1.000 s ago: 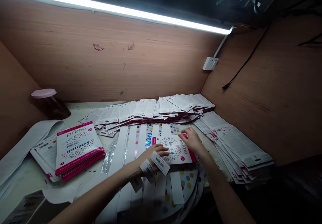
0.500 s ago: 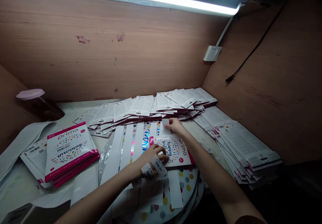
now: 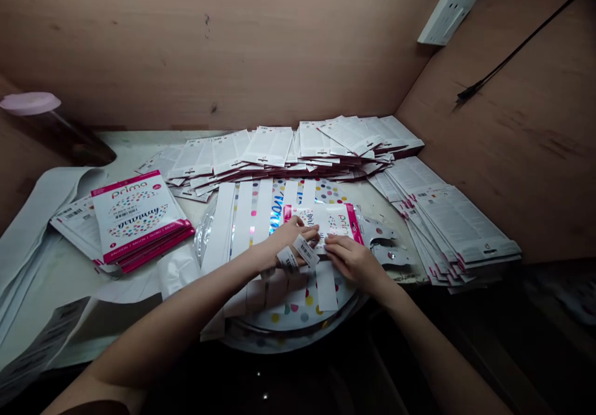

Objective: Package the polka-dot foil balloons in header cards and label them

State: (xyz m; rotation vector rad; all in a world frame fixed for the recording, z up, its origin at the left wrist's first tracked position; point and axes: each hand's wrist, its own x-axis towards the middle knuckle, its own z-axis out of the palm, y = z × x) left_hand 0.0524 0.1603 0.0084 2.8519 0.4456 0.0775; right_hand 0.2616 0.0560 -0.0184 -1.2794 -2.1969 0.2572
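Our loosely curled left hand and right hand touch the white-and-pink printed packet atop white, polka-dotted foil; any grip we cannot tell. We seem partway: white paper barcode labels on our left hand look unused.

packet on the balloon — packet stack left, jar behind that

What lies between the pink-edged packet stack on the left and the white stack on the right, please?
The head view shows mainly dotted round sheets with white strips, plus a pink-edged packet beneath the left hand and by the right hand.
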